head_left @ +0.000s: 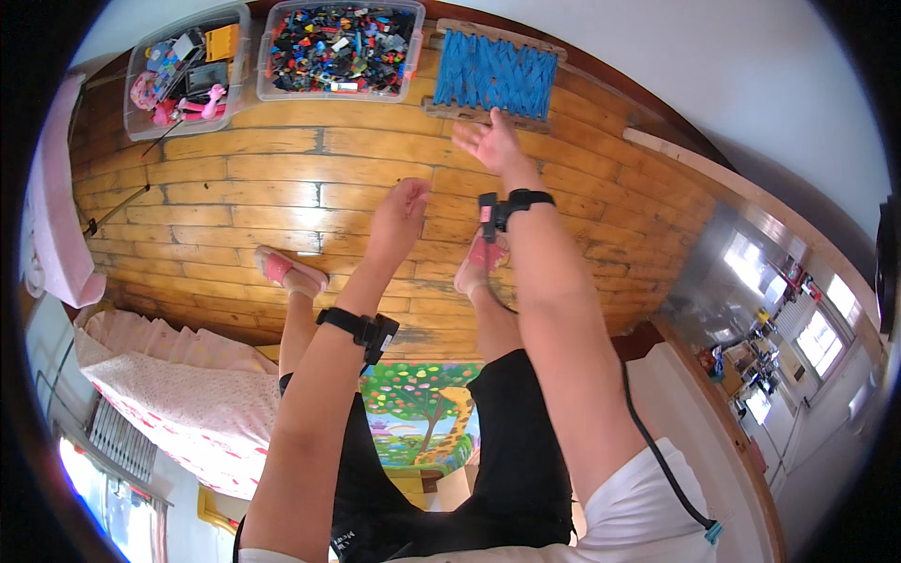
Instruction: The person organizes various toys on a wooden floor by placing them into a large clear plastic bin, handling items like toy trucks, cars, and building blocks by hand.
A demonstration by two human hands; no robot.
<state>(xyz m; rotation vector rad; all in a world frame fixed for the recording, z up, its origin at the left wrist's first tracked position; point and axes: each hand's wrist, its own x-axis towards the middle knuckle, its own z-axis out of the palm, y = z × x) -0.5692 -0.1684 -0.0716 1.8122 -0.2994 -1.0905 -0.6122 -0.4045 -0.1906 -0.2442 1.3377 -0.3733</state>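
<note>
My right hand (490, 143) is stretched forward with its fingers spread, empty, just short of a wooden frame woven with blue cord (493, 72) that lies on the wooden floor (282, 178). My left hand (401, 211) hangs lower over the bare boards, fingers loosely curled, holding nothing. Both wrists carry black strapped bands. Below the hands I see my legs and feet in pink slippers (286, 270).
Two clear plastic bins stand at the far edge of the floor: one full of small mixed building bricks (340, 49), one with toys and pink items (188, 68). A pink-covered bed (178, 385) lies at the left. A white wall runs along the right.
</note>
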